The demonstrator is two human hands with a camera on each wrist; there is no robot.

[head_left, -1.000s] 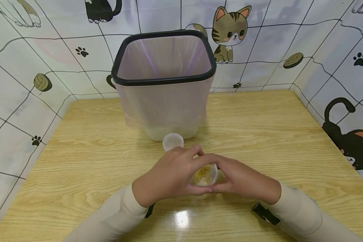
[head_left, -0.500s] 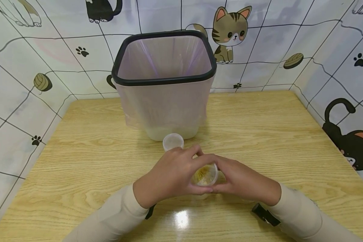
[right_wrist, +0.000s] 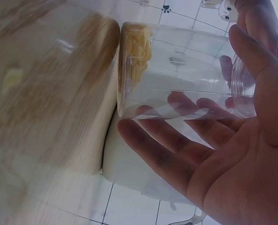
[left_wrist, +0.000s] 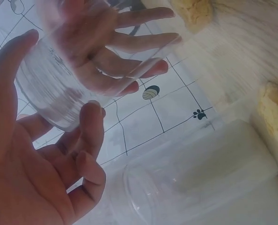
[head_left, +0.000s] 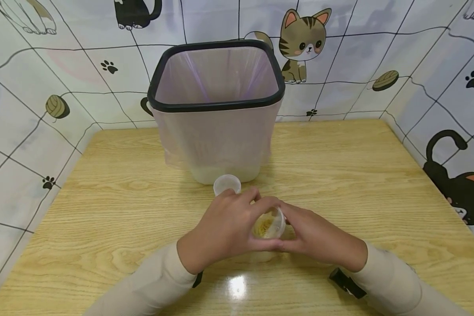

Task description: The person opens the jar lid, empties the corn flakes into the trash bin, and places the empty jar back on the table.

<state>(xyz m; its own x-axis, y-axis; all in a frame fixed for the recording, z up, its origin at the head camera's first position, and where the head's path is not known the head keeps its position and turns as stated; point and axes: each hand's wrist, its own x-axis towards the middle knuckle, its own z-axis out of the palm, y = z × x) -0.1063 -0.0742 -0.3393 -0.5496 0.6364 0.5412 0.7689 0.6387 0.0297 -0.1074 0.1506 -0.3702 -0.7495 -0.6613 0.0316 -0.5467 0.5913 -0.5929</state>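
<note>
A clear jar [head_left: 275, 227] stands upright between both hands, with crumpled yellow pieces [right_wrist: 138, 51] at its bottom. My left hand [head_left: 221, 232] holds its upper part from the left, thumb and forefinger at the rim in the left wrist view. From the right, my right hand [head_left: 316, 232] curls round the jar, its thumb near the rim and its fingers along the wall in the right wrist view. The two thumbs meet at the near side. The jar's base is at the tabletop. Just beyond my left hand is the whitish round top of a second container [head_left: 227, 183].
A large pale waste bin [head_left: 217, 136] with a black rim and a plastic liner stands behind the second container. Under everything is a wood-grain table [head_left: 114, 210]. Walls with a cat-pattern covering [head_left: 351, 57] close off the back and sides.
The hands keep their hold. The jar's rim shifts slightly up in the head view and looks a little more tilted, while the thumbs draw closer together. The second container stays put.
</note>
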